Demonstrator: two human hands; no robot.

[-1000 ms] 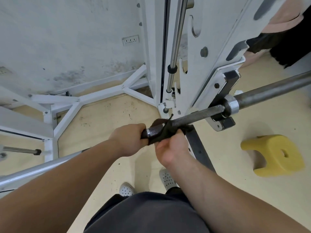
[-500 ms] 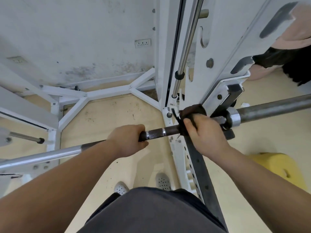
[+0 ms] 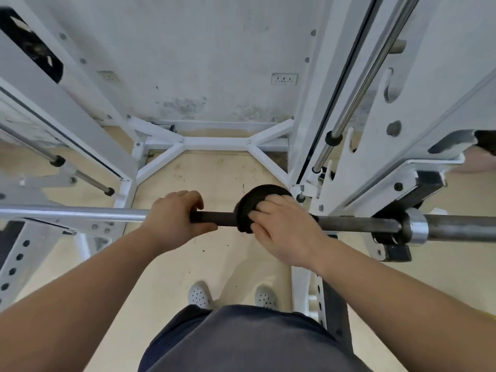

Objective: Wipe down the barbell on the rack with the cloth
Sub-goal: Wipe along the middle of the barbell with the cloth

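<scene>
Cloth (image 3: 248, 208): black. Barbell (image 3: 357, 224): dark grey, chrome collar. Rack (image 3: 381, 146): white. Floor (image 3: 214, 178): beige. Shoes (image 3: 198, 295): apparently white, perforated.

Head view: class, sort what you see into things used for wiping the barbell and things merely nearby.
In use: barbell, cloth wrapped round it, right hand gripping cloth, left hand gripping barbell, rack.
Merely nearby: wall socket, shoes, guide rod.

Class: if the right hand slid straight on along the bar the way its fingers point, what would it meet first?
Probably the left hand, gripping the barbell just past the cloth that the right hand holds; only a short bare stretch of bar lies between.
</scene>
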